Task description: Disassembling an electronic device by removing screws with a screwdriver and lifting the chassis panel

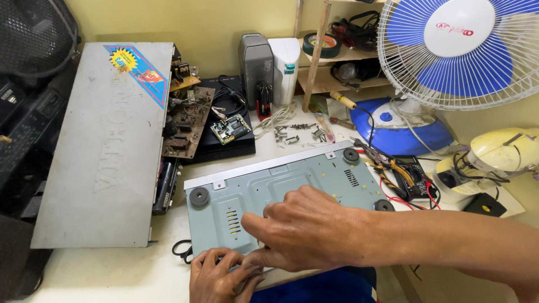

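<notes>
Both hands together at near edge of upturned grey player chassis (292,179) on the table (112,269), left hand (219,278) gripped its edge, right hand (309,230) rested flat on top, loose cover (106,146) lay left.

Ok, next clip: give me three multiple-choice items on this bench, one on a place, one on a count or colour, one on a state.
1. Where does the grey cover panel lie relative to the upturned metal chassis?
A. to its left
B. on top of it
C. under the fan

2. How many round rubber feet show on the chassis?
A. one
B. three
C. six

3. What is the right hand doing?
A. holding pliers
B. resting fingers down on the chassis
C. gripping the fan

Answers: 1 A, the panel lies left of the chassis by the circuit boards. 2 B, three feet show; a fourth may be hidden by the hands. 3 B, its fingers press the plate beside the left hand at the near edge.
</notes>
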